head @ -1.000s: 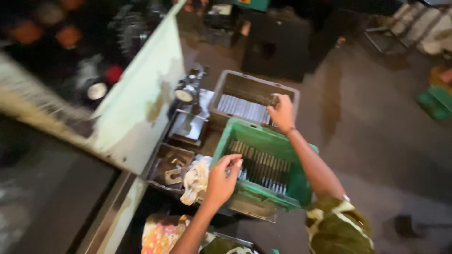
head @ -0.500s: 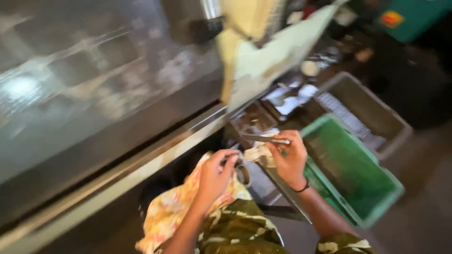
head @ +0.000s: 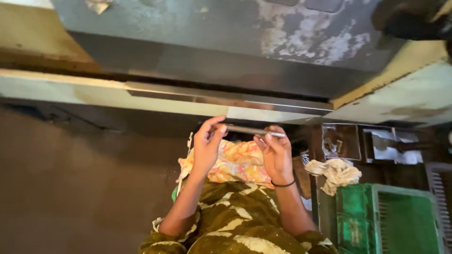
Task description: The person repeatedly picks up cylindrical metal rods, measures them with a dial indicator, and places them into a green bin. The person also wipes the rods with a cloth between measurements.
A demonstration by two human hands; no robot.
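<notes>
— What sort of place is this?

— A workshop, or a small factory floor. A big machine (head: 245, 51) with worn, stained grey metal and chipped pale green paint fills the top.

— Anything else?

— A green plastic crate (head: 391, 221) stands on the grimy dark floor (head: 70, 188), a dirty rag (head: 336, 173) lies beside it, and metal trays (head: 341, 141) hold small parts.

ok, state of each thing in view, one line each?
metal rod: held level, one end in each hand
left hand: pinching the rod's left end
right hand: gripping the rod's right end
green crate: on the floor, open-topped
white rag: crumpled beside the crate
patterned cloth: spread under the hands
</notes>
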